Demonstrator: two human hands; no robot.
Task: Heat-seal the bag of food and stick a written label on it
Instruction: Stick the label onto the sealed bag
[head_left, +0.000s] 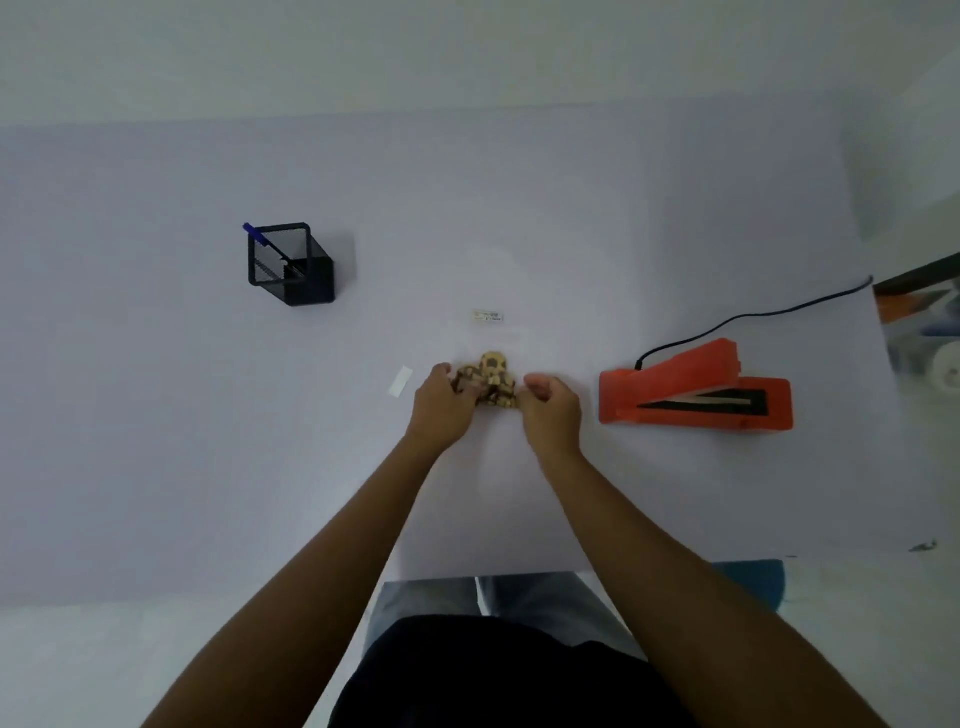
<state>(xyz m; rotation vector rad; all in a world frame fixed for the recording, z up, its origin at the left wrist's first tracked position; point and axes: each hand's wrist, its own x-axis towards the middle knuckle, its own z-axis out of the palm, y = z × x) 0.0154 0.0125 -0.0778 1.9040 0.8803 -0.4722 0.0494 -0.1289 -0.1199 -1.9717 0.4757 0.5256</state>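
Note:
A clear bag of tan and brown food (491, 382) lies at the table's centre. My left hand (441, 402) grips its left side and my right hand (553, 408) pinches its right side, fingers curled. The bag's plastic edges are hard to make out. An orange heat sealer (696, 395) stands to the right with its lid raised. A small label with writing (488, 316) lies just beyond the bag. A white paper strip (400, 382) lies to the left of my left hand.
A black mesh pen holder (291, 265) with a blue pen (257, 236) stands at the far left. The sealer's black cord (753, 317) runs to the right table edge. Clutter sits off the table's right side.

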